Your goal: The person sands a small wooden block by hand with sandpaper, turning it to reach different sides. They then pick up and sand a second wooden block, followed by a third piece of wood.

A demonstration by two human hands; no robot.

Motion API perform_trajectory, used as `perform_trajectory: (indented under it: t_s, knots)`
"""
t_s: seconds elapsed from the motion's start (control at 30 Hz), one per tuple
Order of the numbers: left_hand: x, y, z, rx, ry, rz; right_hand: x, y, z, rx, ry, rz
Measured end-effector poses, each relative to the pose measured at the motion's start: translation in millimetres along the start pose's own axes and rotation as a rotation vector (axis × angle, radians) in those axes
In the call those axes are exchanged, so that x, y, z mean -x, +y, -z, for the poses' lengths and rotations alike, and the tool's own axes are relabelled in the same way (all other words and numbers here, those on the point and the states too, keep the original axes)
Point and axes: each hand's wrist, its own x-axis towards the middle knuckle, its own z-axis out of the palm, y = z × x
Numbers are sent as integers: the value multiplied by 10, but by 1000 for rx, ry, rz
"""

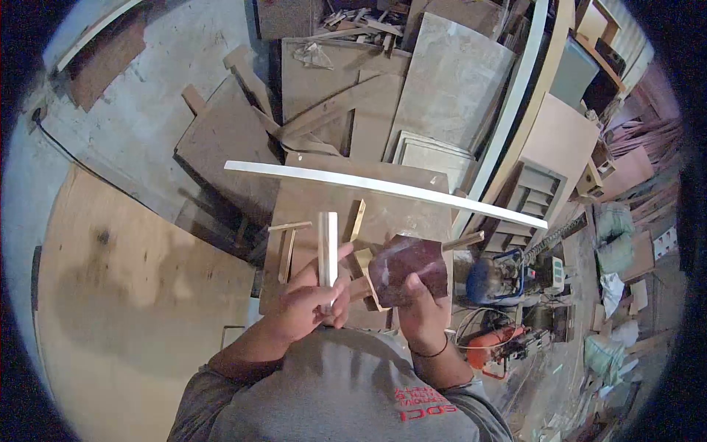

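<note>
White-faced wood strip (328,247) stood upright in our left hand (308,300), fingers clenched round its lower end. Our right hand (421,303) pinched a dark sandpaper sheet (407,269) just beside it — both above the brown workboard (317,202).

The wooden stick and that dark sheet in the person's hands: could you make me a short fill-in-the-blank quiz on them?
1. The left hand grips a pale wooden stick that points ____ from the body.
2. The right hand holds a reddish-brown sheet of ____.
3. A long white strip lies across the ____ board beyond the hands.

Missing words: away; sandpaper; brown
</note>
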Motion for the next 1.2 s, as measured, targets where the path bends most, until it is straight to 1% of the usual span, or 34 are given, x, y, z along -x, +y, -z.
perform_trajectory:
  t_s: [0.1,0.13,0.2,0.23,0.4,0.5,0.53,0.6,0.7,0.73,0.77,0.8,0.87,0.9,1.0,1.03,1.1,1.13,1.17,1.2]
  knots:
    - [14,40,-4,-47,-60,0,-28,-4,-56,1,-83,40]
    - [18,49,16,-68,-89,9,-31,9,-64,-14,-64,36]
    - [34,88,-58,-51,-4,25,-32,45,-65,-44,-27,28]
    - [40,100,-81,-43,38,33,-36,59,-60,-46,-42,14]
    - [70,72,-29,-177,19,-22,-38,61,-95,-59,-98,-22]
    - [103,59,20,-236,25,-21,-47,57,-175,-71,-84,38]
    - [115,50,40,-254,30,-15,-45,48,-161,-89,-131,-17]
    - [118,-1,76,-220,104,-43,-44,18,-104,-123,-225,-125]
    - [108,-76,157,-187,182,-89,-160,87,-19,-88,-373,-86]
    - [106,-74,155,-179,203,-104,-152,105,0,-95,-307,-177]
    - [93,-57,108,-98,225,-129,-127,124,19,-102,-241,-269]
    - [81,-28,41,-134,241,-143,-115,142,36,-108,-173,-361]
    - [67,21,-71,-209,272,-168,-133,204,46,-44,-150,-355]
    - [72,32,-91,-258,286,-136,-138,228,49,-14,-136,-353]
    - [73,-13,56,-614,219,-137,-152,191,19,13,-106,-346]
    - [53,-38,71,-631,203,-172,-173,214,65,-17,-155,-331]
    - [13,-105,81,-659,171,-239,-170,221,83,30,-134,-357]
    - [-1,-140,80,-703,214,-213,-162,214,89,55,-127,-369]
    - [-11,-172,79,-747,257,-188,-130,192,33,40,-62,-385]
    - [-21,-196,75,-791,301,-164,-125,195,18,-28,-101,-377]
